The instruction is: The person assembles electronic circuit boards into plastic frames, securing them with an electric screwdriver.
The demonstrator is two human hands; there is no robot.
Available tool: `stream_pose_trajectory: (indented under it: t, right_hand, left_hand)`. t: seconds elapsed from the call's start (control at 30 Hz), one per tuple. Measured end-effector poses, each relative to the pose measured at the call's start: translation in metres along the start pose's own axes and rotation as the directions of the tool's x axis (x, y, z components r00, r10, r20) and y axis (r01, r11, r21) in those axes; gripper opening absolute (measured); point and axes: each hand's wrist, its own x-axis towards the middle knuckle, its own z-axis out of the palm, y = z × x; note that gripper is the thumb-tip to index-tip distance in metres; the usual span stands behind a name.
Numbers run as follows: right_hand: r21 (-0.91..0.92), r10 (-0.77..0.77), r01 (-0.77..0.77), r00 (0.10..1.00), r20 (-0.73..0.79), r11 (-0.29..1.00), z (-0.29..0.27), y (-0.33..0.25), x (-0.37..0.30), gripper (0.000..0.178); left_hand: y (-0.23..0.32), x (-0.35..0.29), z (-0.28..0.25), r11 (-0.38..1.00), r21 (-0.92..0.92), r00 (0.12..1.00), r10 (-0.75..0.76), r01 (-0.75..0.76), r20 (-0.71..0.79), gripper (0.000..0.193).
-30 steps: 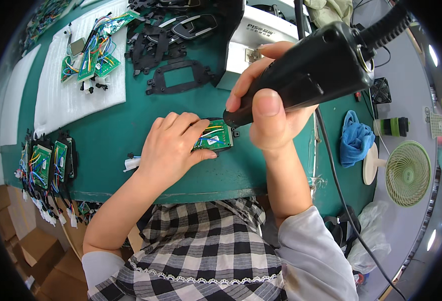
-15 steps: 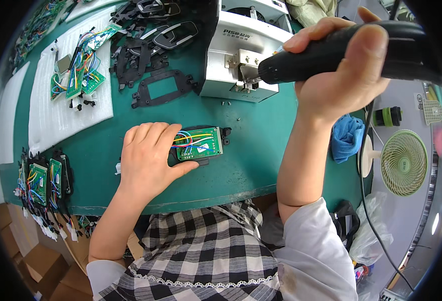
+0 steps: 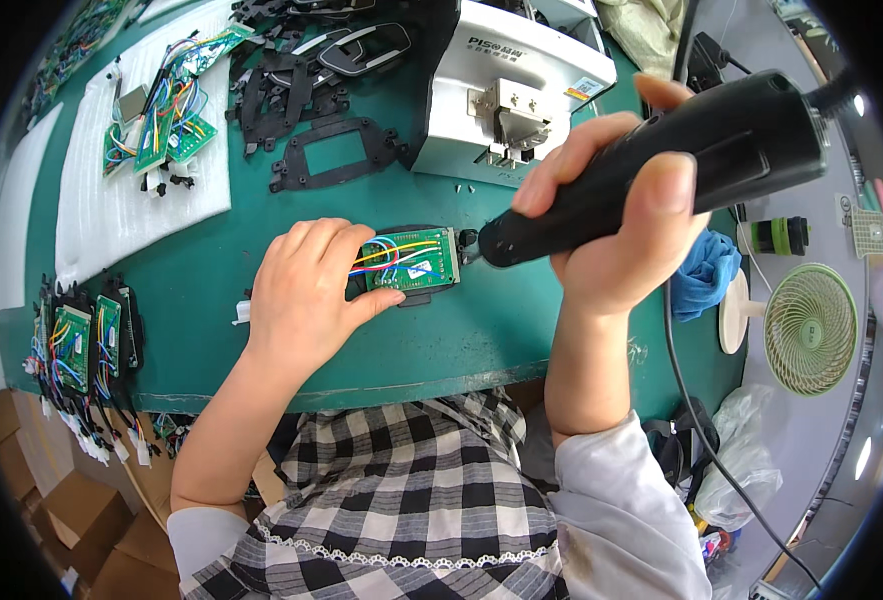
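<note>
Pressing flat on the green surface (image 3: 211,300), left hand (image 3: 306,295) with fingers spread over the left end of a small green circuit board (image 3: 411,262) (coloured wires looped across its top), thumb tucked under the near edge at about 5 o'clock of the hand. Board lying near the middle of the surface, seated on a dark plastic piece, at 3 o'clock from the left hand. Right hand (image 3: 621,215) wrapped tight round a black electric screwdriver (image 3: 661,165), grip fully closed on its body, the tool tilted with its tip at the board's right edge and its cable running off at 1 o'clock. Behind the board at 12 o'clock, a white boxy machine (image 3: 506,85). At 10 o'clock, black plastic frames (image 3: 326,160) and a white foam sheet (image 3: 141,190) carrying more wired boards. At 9 o'clock, by the surface's left edge, a row of finished boards (image 3: 86,340). At 3 o'clock, a blue cloth (image 3: 706,275) and a small green fan (image 3: 811,330), lying well apart from the board.
</note>
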Motion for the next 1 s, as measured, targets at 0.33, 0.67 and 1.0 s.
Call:
stream_pose_trajectory:
  t: [0.33,0.67,1.0]
  right_hand:
    - [0.081,0.097,-0.093,0.995,-0.037,0.992,0.012,0.01,-0.028,0.075]
    - [0.123,0.102,-0.112,0.991,0.085,0.986,0.001,0.009,-0.031,0.077]
    - [-0.052,-0.269,0.264,0.946,-0.179,0.963,-0.017,-0.002,0.06,0.064]
  left_hand:
    - [0.001,0.0,-0.003,1.0,-0.011,1.0,0.003,-0.003,0.005,0.053]
    - [-0.006,-0.004,-0.006,0.994,-0.093,0.998,0.066,-0.065,0.004,0.043]
    - [0.0,-0.003,-0.003,0.992,-0.051,0.993,0.115,-0.117,-0.03,0.036]
